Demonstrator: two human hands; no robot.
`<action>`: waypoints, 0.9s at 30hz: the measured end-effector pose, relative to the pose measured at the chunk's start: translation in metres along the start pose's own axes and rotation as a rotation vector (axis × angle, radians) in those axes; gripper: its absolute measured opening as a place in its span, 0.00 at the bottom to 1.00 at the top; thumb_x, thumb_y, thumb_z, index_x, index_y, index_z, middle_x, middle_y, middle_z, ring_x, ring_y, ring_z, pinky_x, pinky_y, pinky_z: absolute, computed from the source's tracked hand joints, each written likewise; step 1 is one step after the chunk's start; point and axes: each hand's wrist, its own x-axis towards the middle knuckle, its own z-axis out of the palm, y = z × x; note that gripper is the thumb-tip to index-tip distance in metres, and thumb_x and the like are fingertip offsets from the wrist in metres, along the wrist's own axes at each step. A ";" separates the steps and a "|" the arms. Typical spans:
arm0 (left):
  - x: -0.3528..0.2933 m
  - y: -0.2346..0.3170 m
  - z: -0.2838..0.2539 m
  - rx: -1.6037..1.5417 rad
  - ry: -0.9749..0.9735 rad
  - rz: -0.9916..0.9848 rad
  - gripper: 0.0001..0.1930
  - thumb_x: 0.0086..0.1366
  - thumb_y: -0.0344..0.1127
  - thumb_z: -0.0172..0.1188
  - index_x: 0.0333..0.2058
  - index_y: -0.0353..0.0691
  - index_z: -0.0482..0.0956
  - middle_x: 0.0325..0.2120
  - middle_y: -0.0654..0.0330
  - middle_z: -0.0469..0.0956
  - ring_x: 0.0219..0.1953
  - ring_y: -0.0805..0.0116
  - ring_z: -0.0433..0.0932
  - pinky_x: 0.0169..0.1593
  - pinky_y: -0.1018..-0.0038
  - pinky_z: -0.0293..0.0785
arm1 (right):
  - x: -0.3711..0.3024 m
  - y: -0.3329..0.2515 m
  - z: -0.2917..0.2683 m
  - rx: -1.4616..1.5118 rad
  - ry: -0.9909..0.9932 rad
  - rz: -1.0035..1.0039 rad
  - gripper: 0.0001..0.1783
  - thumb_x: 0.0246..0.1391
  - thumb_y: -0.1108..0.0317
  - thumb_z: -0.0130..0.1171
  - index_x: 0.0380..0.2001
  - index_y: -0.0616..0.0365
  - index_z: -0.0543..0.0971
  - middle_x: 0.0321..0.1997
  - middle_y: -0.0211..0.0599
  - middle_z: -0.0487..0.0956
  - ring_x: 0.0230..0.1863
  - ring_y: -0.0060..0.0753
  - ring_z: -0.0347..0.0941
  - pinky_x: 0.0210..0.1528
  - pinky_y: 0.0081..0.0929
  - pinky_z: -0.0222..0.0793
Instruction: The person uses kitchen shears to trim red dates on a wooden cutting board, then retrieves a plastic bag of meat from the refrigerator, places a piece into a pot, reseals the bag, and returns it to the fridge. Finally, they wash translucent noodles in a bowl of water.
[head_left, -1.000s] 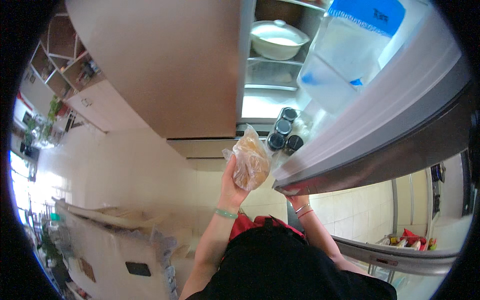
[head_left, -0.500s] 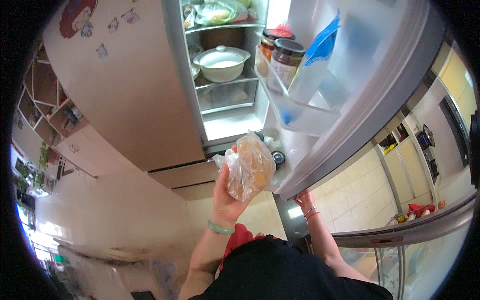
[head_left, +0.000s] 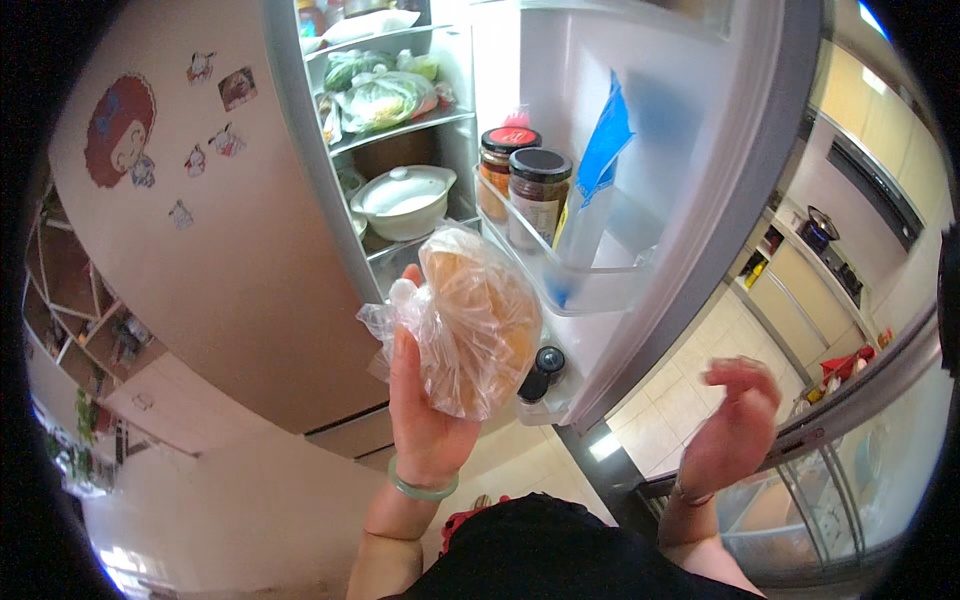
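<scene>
My left hand (head_left: 430, 425), with a pale green bangle at the wrist, grips a knotted clear plastic bag (head_left: 480, 320) in front of the open fridge. Through the film show tan-orange pieces; their kind I cannot make out. The bag hides part of the lower fridge. Off to the right, my right hand (head_left: 735, 425) is raised beside the open fridge door (head_left: 690, 190), apart from it. Its fingers are loosely bent, slightly blurred and hold nothing.
On a fridge shelf stands a white lidded pot (head_left: 405, 205), below bagged greens (head_left: 385, 100). The door rack (head_left: 600, 290) carries dark-lidded jars (head_left: 540, 195) and a blue-topped packet (head_left: 605, 140). A second open door (head_left: 800, 450) is at lower right; a stove (head_left: 845, 275) lies beyond.
My right hand has left the door's lower edge and come up at the right. The bag in my left hand appears higher and larger. The view has shifted, showing more upper shelves.
</scene>
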 end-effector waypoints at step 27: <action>0.260 0.158 0.173 0.672 -0.874 0.404 0.36 0.64 0.56 0.56 0.63 0.39 0.60 0.58 0.58 0.65 0.53 0.63 0.70 0.56 0.67 0.65 | 0.370 -0.109 0.148 -0.791 -0.104 -0.822 0.21 0.53 0.58 0.57 0.43 0.65 0.77 0.40 0.53 0.79 0.44 0.51 0.76 0.46 0.38 0.72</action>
